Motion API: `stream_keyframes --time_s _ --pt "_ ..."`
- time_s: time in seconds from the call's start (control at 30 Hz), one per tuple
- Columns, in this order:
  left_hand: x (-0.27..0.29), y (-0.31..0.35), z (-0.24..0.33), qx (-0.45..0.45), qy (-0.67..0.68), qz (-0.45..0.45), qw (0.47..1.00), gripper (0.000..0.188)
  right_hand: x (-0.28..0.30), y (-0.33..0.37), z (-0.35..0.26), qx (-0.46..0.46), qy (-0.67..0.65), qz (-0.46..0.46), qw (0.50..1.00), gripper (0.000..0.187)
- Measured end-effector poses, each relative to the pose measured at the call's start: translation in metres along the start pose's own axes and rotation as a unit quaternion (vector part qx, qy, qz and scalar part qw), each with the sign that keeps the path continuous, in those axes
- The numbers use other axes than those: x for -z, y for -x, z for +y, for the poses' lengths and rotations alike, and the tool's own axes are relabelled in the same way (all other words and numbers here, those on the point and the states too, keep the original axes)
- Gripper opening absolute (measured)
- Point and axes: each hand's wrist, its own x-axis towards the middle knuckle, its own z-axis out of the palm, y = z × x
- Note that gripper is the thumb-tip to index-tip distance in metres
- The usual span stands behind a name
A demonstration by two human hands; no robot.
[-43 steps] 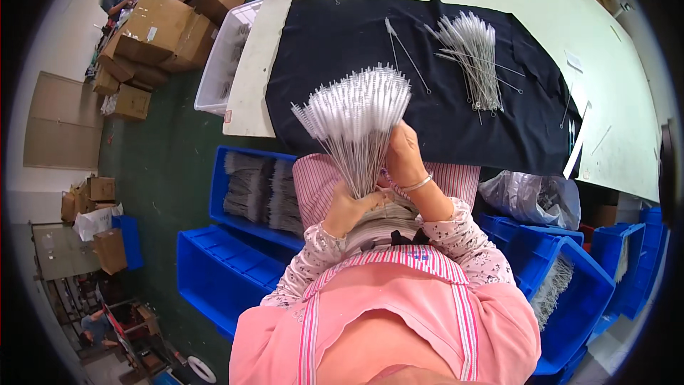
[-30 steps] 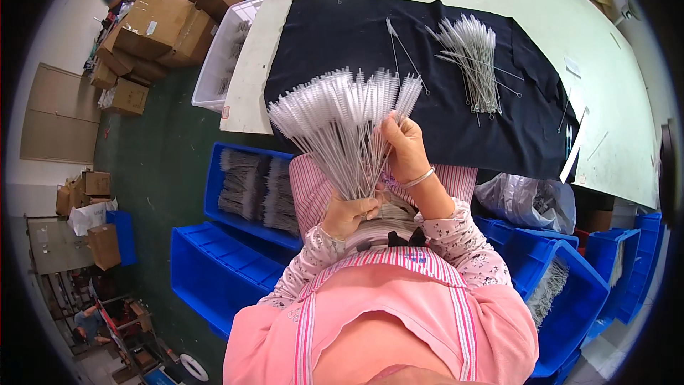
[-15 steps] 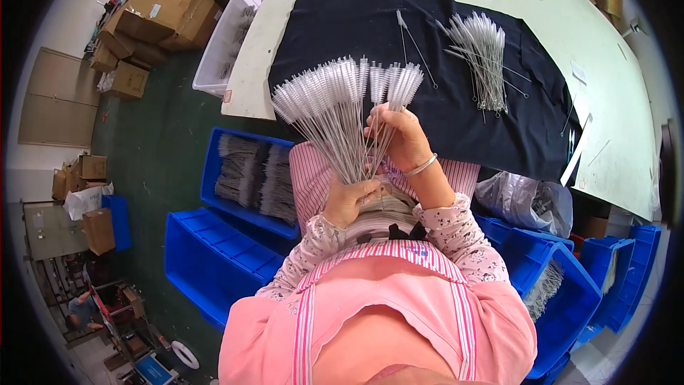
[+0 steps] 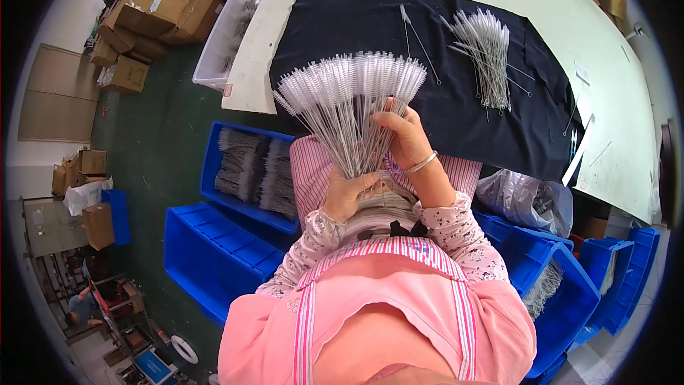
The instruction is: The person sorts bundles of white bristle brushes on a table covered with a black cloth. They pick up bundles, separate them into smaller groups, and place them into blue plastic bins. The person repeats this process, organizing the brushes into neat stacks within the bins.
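A fanned bunch of wire brushes [image 4: 335, 85] with white bristle heads stands up over my lap, heads pointing away from me. My left hand [image 4: 345, 194] is closed round the lower wire ends. Higher up, at the right side of the fan, my right hand [image 4: 405, 132] grips some of the wire stems just below the bristles. On the black cloth [image 4: 342, 21] beyond, a pile of similar brushes [image 4: 484, 57] lies to the right. Two loose brushes [image 4: 420, 43] rest between that pile and the fan.
The cloth covers part of a white table [image 4: 556, 0]. Blue bins [image 4: 221, 257] stand at my left, one holding dark-looking brushes [image 4: 239, 164]. More blue bins [image 4: 563, 299] and a clear plastic bag [image 4: 531, 199] are at my right. A white crate [image 4: 210, 71] and cardboard boxes [image 4: 164, 3] sit far left.
The gap in the bunch's right part has closed; the brushes my right hand holds now sit against the rest. My right hand has turned slightly, its fingers lying across the stems.
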Motion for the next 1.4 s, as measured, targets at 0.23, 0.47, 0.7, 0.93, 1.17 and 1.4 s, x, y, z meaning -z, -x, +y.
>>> stream_keyframes --time_s 0.23,0.47,0.7,0.93,1.17,1.4 --pt "0.019 -0.008 -0.006 0.004 -0.046 -0.065 0.997 0.038 0.002 -0.002 0.006 0.035 0.031 0.022 0.999 0.018" --pt "0.026 -0.011 -0.007 -0.031 -0.104 -0.073 0.991 0.041 0.015 0.000 0.001 0.020 0.019 -0.040 0.999 0.021" --pt "0.031 -0.015 -0.019 -0.041 -0.135 -0.047 0.989 0.059 0.003 0.006 -0.001 0.017 -0.015 -0.035 0.999 0.030" --pt "0.038 -0.017 -0.025 -0.057 -0.166 -0.051 0.983 0.060 0.013 0.001 0.007 0.025 0.095 0.047 0.994 0.030" --pt "0.029 -0.018 -0.011 -0.081 -0.159 -0.077 0.981 0.059 0.002 0.008 0.002 0.017 -0.067 -0.039 0.997 0.030" --pt "0.020 -0.014 -0.002 -0.074 -0.193 -0.047 0.977 0.055 0.024 -0.001 0.012 0.029 -0.077 -0.076 0.994 0.038"
